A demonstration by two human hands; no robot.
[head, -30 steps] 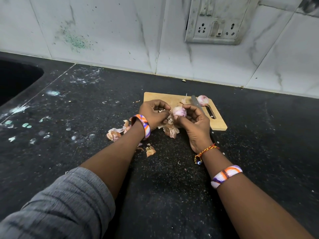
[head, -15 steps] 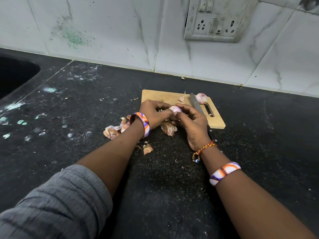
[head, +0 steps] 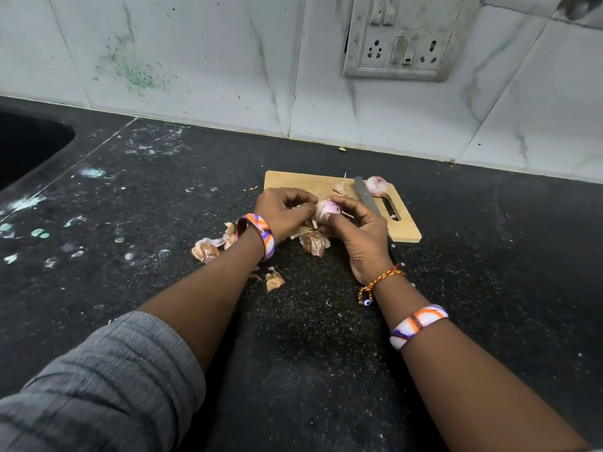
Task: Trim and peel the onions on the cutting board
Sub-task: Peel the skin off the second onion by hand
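Observation:
A small pink-white onion (head: 328, 209) sits between both hands, just above the near edge of the wooden cutting board (head: 293, 181). My right hand (head: 357, 230) grips it from the right with curled fingers. My left hand (head: 284, 212) pinches at its left side with thumb and fingertips. A second peeled onion (head: 377, 185) lies at the board's far right corner. A knife (head: 367, 195) rests on the board, its blade pointing away and its handle hidden behind my right hand.
Dry onion skins (head: 205, 251) lie on the black counter (head: 130, 207) left of and below my hands, with one crumpled skin (head: 315, 243) under the onion. A dark sink (head: 26, 145) is at far left. A tiled wall with a socket plate (head: 401, 37) stands behind.
The onion has turned slightly in my hands and my left fingertips have closed on its left side. Both hands stay at the same spot by the board.

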